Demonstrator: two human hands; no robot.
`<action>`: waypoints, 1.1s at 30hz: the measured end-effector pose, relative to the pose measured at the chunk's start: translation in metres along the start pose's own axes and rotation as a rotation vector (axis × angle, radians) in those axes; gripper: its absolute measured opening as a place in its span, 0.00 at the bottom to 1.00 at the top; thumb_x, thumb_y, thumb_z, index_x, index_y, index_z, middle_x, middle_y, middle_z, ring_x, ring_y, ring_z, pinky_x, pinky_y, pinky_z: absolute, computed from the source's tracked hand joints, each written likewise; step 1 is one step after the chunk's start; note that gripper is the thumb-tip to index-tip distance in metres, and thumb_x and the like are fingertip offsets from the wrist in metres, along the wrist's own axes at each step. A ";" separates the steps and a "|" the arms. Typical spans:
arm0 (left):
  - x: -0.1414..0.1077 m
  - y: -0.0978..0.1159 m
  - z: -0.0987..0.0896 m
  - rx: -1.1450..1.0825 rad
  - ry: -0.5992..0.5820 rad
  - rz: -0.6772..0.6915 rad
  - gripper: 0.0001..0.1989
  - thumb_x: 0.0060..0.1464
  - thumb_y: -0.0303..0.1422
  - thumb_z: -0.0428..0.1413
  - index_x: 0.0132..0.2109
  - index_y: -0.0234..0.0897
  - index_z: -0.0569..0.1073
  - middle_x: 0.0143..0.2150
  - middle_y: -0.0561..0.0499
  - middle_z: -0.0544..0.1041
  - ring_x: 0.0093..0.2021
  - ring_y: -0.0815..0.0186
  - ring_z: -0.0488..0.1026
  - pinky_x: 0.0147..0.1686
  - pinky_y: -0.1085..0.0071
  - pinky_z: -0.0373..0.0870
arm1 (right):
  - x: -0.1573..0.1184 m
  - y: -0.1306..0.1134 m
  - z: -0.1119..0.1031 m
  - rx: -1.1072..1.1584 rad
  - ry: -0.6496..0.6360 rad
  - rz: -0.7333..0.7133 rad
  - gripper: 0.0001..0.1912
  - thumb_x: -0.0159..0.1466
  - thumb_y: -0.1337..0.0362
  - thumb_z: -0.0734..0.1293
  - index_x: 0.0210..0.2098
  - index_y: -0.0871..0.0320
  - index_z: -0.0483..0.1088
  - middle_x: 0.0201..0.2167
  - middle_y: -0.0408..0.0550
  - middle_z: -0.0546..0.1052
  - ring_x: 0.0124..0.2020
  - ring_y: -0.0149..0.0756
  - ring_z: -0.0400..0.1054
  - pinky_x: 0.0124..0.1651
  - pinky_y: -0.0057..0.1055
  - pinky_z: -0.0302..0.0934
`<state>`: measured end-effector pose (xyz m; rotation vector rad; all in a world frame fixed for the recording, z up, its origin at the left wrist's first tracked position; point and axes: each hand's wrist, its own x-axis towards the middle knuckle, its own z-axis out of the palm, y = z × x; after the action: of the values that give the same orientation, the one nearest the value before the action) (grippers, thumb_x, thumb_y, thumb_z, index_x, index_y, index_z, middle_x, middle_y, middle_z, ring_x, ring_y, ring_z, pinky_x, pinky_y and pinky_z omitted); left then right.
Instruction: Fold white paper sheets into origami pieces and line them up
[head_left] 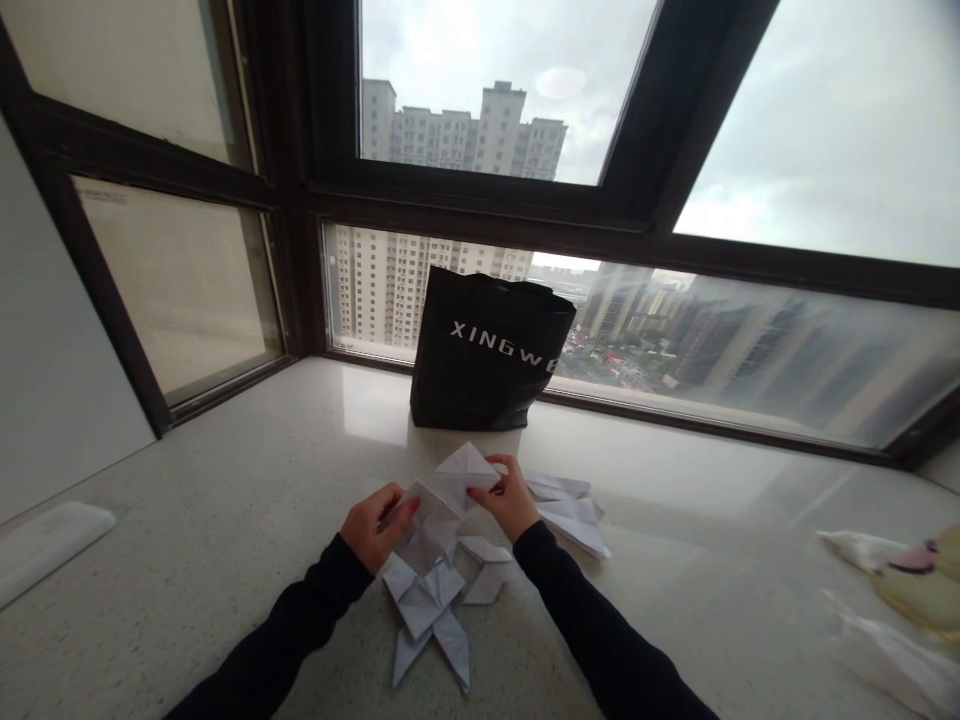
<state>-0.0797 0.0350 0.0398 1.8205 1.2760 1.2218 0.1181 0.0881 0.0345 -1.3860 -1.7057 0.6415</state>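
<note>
My left hand [379,525] pinches the left part of a folded white paper piece [431,515] between thumb and fingers. At its right, my right hand [510,495] grips the side of a folded paper with a pointed top [466,468]. The two papers overlap between my hands; whether they are joined I cannot tell. Just below lies a folded paper figure [426,598] with two pointed ends toward me. A smaller folded paper [486,570] rests to its right, under my right wrist.
Folded white papers [571,512] lie right of my right hand. A black bag [487,355] stands behind, against the window. A white object [56,545] is at far left, and a plastic wrapper [892,640] with a yellow item [919,590] at far right.
</note>
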 end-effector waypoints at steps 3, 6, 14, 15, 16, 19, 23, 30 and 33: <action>-0.001 -0.002 0.006 -0.132 -0.021 -0.083 0.18 0.49 0.46 0.44 0.37 0.35 0.64 0.18 0.57 0.65 0.16 0.73 0.61 0.16 0.78 0.57 | -0.018 -0.018 -0.024 0.032 0.089 -0.066 0.27 0.49 0.68 0.65 0.47 0.58 0.53 0.24 0.39 0.70 0.17 0.27 0.59 0.22 0.26 0.58; -0.005 0.000 0.014 -0.321 -0.094 -0.188 0.29 0.47 0.48 0.46 0.52 0.35 0.54 0.15 0.60 0.64 0.12 0.74 0.59 0.13 0.79 0.55 | -0.040 -0.038 -0.038 -0.099 0.267 -0.300 0.22 0.53 0.69 0.62 0.48 0.56 0.57 0.30 0.45 0.71 0.21 0.30 0.60 0.26 0.29 0.59; -0.010 0.017 0.016 -0.817 -0.264 -0.516 0.34 0.41 0.43 0.56 0.54 0.40 0.54 0.26 0.54 0.71 0.20 0.71 0.66 0.20 0.72 0.67 | -0.082 -0.041 -0.023 -0.489 0.059 -0.857 0.14 0.61 0.70 0.54 0.42 0.58 0.67 0.33 0.52 0.71 0.30 0.35 0.61 0.31 0.31 0.62; -0.010 0.018 0.015 -0.832 -0.262 -0.530 0.33 0.41 0.43 0.56 0.54 0.41 0.54 0.28 0.53 0.71 0.21 0.70 0.67 0.21 0.71 0.68 | -0.082 -0.039 -0.021 -0.500 0.053 -0.848 0.14 0.61 0.70 0.54 0.42 0.59 0.67 0.34 0.53 0.71 0.31 0.35 0.61 0.32 0.31 0.62; -0.010 0.018 0.014 -0.848 -0.262 -0.545 0.33 0.41 0.43 0.55 0.54 0.41 0.55 0.31 0.51 0.72 0.24 0.68 0.69 0.23 0.69 0.69 | -0.082 -0.037 -0.020 -0.506 0.061 -0.840 0.15 0.62 0.70 0.53 0.43 0.60 0.67 0.35 0.53 0.70 0.32 0.35 0.61 0.33 0.31 0.62; -0.011 0.019 0.015 -0.880 -0.287 -0.579 0.34 0.42 0.49 0.51 0.55 0.40 0.54 0.36 0.46 0.72 0.27 0.63 0.71 0.24 0.65 0.69 | -0.081 -0.035 -0.021 -0.518 0.087 -0.838 0.15 0.62 0.70 0.52 0.43 0.61 0.66 0.35 0.54 0.70 0.33 0.36 0.60 0.35 0.32 0.61; -0.012 0.021 0.016 -0.858 -0.273 -0.570 0.35 0.39 0.49 0.53 0.54 0.42 0.56 0.37 0.48 0.71 0.26 0.65 0.70 0.24 0.66 0.70 | -0.081 -0.037 -0.023 -0.565 0.107 -0.855 0.14 0.62 0.69 0.53 0.41 0.57 0.68 0.35 0.50 0.72 0.32 0.36 0.59 0.33 0.33 0.58; -0.012 0.020 0.017 -0.759 -0.325 -0.570 0.40 0.37 0.44 0.58 0.56 0.41 0.50 0.22 0.57 0.69 0.20 0.73 0.65 0.25 0.69 0.70 | -0.081 -0.036 -0.023 -0.556 0.139 -0.893 0.14 0.62 0.67 0.53 0.39 0.53 0.69 0.34 0.44 0.74 0.31 0.34 0.58 0.31 0.32 0.53; -0.012 0.014 0.019 -0.813 -0.341 -0.545 0.41 0.37 0.41 0.59 0.56 0.41 0.49 0.20 0.58 0.69 0.18 0.75 0.63 0.23 0.71 0.69 | -0.080 -0.034 -0.024 -0.558 0.131 -0.901 0.14 0.62 0.67 0.54 0.41 0.52 0.68 0.34 0.43 0.74 0.31 0.34 0.58 0.32 0.32 0.53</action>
<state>-0.0585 0.0190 0.0403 0.9479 0.8137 0.8759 0.1245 -0.0002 0.0522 -0.7958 -2.2227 -0.4453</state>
